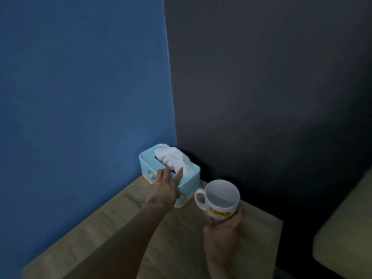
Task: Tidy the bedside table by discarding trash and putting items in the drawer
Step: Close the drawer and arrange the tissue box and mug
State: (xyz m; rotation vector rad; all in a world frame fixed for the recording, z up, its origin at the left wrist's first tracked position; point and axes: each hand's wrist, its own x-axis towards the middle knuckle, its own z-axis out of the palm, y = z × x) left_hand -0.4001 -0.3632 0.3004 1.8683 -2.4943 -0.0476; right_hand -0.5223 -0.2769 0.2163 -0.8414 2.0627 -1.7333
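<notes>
Tissue box (191, 179) sits in the bedside table's (181, 248) back corner. Left hand (167, 188), fingers straight, touches its near edge. Just right of the box, right hand (223, 228) grips a white mug (219, 200).

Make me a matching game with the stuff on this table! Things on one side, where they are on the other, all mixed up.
1. mug
2. tissue box
3. tissue
4. left hand

A. pokes out of the box's slot
B. touches the box with straight fingers
C. gripped by the right hand
D. stands at the table's far corner

Pairs: 1-C, 2-D, 3-A, 4-B.
</notes>
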